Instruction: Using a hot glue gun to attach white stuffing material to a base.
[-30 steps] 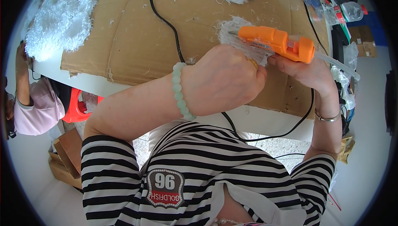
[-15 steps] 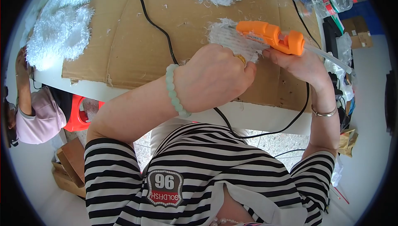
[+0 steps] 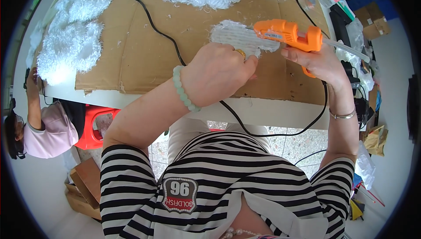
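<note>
Covering part of the white patch (image 3: pixel 232 33): the left hand (image 3: pixel 218 69).

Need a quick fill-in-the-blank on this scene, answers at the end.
1. The glue gun in the right hand is coloured ____.
2. The patch by the left hand is coloured ____.
3. The brown sheet on the table is made of ____.
4. The stool near the co-worker is coloured ____.

Missing: orange; white; cardboard; red.
</note>
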Motion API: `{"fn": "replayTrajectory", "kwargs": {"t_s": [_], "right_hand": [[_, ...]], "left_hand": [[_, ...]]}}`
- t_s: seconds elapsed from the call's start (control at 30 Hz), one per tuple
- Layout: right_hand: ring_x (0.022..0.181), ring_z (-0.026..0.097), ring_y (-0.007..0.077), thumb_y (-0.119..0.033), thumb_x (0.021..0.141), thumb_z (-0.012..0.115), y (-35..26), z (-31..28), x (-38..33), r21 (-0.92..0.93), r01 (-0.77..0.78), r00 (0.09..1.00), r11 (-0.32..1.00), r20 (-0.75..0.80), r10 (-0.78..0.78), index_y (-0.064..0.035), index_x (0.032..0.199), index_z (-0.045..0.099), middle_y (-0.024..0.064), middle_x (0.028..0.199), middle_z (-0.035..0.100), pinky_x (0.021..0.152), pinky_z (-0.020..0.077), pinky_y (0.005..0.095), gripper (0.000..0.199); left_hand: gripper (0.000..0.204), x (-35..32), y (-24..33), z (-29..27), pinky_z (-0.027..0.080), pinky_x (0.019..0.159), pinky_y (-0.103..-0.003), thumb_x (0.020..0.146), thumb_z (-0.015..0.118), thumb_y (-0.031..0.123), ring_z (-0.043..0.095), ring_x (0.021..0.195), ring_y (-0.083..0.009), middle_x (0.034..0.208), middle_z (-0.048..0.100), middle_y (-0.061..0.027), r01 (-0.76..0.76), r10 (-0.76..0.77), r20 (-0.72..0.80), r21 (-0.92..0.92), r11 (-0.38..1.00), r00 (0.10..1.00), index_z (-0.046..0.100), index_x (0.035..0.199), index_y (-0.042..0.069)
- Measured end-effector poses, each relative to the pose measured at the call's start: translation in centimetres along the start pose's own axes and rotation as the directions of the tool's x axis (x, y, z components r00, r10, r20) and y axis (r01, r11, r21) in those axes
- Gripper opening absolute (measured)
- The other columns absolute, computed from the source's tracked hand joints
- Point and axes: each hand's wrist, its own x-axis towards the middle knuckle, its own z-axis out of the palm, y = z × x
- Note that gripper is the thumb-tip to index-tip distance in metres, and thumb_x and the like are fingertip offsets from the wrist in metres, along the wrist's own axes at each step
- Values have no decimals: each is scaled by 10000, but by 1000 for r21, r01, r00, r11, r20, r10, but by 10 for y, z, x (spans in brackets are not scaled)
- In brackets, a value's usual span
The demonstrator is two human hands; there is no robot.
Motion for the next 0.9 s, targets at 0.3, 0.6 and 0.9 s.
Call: {"fn": "replayTrajectory", "kwargs": {"t_s": [0.3,0.6,0.9], "right_hand": [[739,551,122,-337,769,708,-6,15,19,-149,108,990,983,104,-93,-71,1025,628,21,827,638,704,451,264,378],[747,584,203,-350,760,675,-15,22,28,-248,143,985,958,127,-114,-70,979,608,81,811,636,697,462,307,362],[676,562,137,-189,772,693,9,4,16,109,36,987,993,155,-52,-18,959,614,38,767,622,647,464,264,265]], "left_hand": [[204,0,2,1,435,459,-323,735,659,249,556,529,-192,557,524,-27,7,-9,54,28,1000,998,554,785,81],[204,-1,1,1,436,458,-335,741,654,249,551,500,-212,541,518,-46,5,-5,10,-3,1000,1000,558,762,71],[206,-1,2,2,438,462,-335,742,653,250,546,512,-214,530,516,-52,-21,22,-41,2,1000,999,555,730,69]]}}
